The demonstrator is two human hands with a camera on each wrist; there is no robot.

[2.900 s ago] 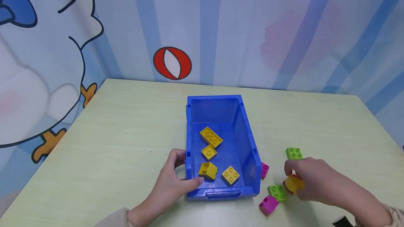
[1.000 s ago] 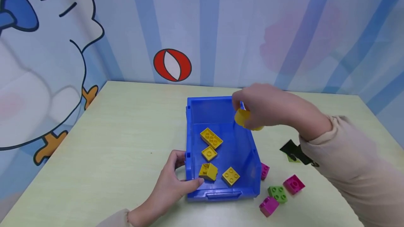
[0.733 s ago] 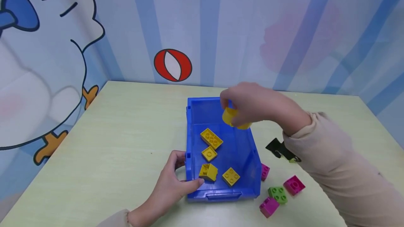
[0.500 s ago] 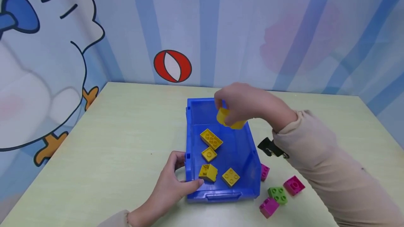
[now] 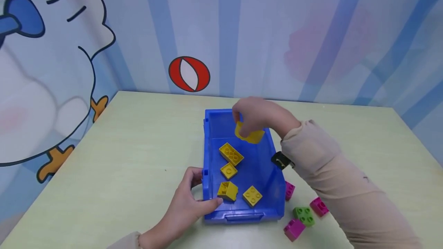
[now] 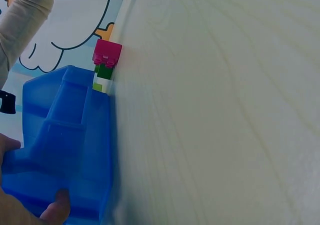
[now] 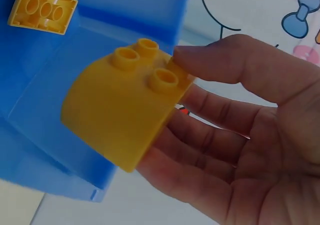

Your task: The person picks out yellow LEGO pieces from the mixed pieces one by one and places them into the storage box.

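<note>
Over the far part of a blue plastic bin (image 5: 250, 215), my right hand (image 5: 257, 114) pinches a yellow toy brick (image 5: 252, 136). In the right wrist view this yellow brick (image 7: 115, 105) shows a curved side and studs on top, with my thumb at the stud end and my fingers beneath. My left hand (image 5: 185, 206) grips the bin's near left wall, thumb over the rim. Inside the bin lie a long yellow brick (image 5: 231, 154), a small square one (image 5: 228, 171), a sloped one (image 5: 227, 191) and a four-stud one (image 5: 252, 196).
To the bin's right on the table (image 5: 149, 137) lie a green brick (image 5: 304, 216) and pink bricks: one in front (image 5: 294, 229), one beside the bin (image 5: 289, 190), one partly behind the right sleeve (image 5: 319, 206). A patterned wall backdrop (image 5: 263, 41) rises behind the table.
My right hand has lifted the yellow curved brick off the table at right, leaving a pink brick there, and carried it left over the bin. My left hand has stayed on the bin.
</note>
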